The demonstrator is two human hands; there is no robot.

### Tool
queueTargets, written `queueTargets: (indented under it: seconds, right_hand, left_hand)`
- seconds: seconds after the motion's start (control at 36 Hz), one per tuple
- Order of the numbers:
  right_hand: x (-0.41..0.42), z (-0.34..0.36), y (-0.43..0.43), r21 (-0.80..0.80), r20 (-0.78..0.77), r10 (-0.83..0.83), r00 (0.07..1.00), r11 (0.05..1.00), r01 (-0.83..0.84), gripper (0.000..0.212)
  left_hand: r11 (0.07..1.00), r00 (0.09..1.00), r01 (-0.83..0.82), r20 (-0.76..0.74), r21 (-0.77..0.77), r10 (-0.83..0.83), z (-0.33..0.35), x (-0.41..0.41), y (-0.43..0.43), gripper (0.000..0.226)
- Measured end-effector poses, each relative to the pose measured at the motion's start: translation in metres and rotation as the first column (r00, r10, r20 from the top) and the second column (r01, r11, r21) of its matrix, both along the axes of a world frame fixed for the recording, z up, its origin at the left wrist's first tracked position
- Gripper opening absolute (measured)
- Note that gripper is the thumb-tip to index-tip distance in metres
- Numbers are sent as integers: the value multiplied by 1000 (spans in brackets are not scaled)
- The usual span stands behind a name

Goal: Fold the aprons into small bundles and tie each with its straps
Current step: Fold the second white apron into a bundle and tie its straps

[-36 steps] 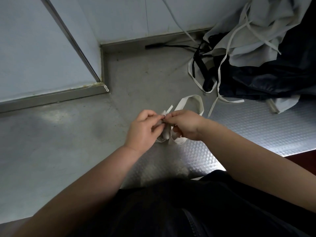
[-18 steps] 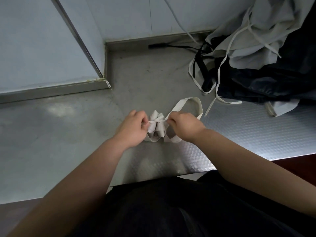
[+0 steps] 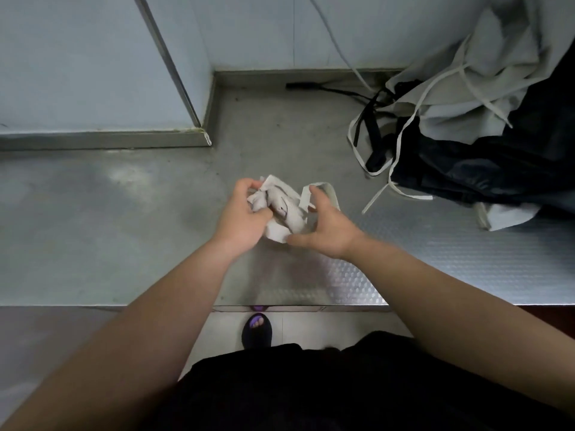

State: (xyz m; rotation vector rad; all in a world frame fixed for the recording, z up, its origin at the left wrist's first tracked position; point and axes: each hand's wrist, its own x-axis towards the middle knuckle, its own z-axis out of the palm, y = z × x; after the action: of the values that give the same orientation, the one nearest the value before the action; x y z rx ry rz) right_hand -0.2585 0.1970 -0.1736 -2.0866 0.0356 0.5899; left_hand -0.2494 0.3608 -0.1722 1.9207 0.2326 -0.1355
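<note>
A small white apron bundle [image 3: 284, 209] tied with its strap sits between my hands above the steel counter [image 3: 124, 228]. My left hand [image 3: 244, 217] grips the bundle's left side, fingers curled over its top and thumb against its front. My right hand [image 3: 323, 227] is spread beside it, fingers relaxed; its fingertips touch a loose strap loop [image 3: 325, 189] and its thumb touches the bundle's lower edge. A heap of unfolded aprons [image 3: 485, 119], white over dark navy, lies at the back right with long straps trailing out.
The counter's front edge [image 3: 295, 307] runs across just below my forearms. A wall corner with a metal trim [image 3: 168, 63] stands at the back left. A grey cable [image 3: 336, 42] and a dark object [image 3: 301, 86] lie by the back wall. My sandalled foot [image 3: 256, 332] shows below.
My hands stopped pulling the strap ends apart. The left now grips the tied bundle and has turned it, while the right let go of the strap and opened beside it.
</note>
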Motion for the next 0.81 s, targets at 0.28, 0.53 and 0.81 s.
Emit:
queueTargets:
  seconds: [0.28, 0.53, 0.81]
  right_hand:
    - [2, 19, -1, -286, 288, 83, 954, 958, 3, 19]
    - [-6, 44, 7, -126, 438, 115, 891, 990, -66, 38]
    - [24, 69, 48, 9, 361, -200, 911, 977, 211, 13]
  left_hand:
    - [888, 994, -111, 71, 446, 89, -1, -44, 10, 80]
    - [736, 972, 104, 87, 668, -217, 17, -29, -2, 31]
    - [832, 857, -449, 105, -325, 504, 93, 18, 86, 24]
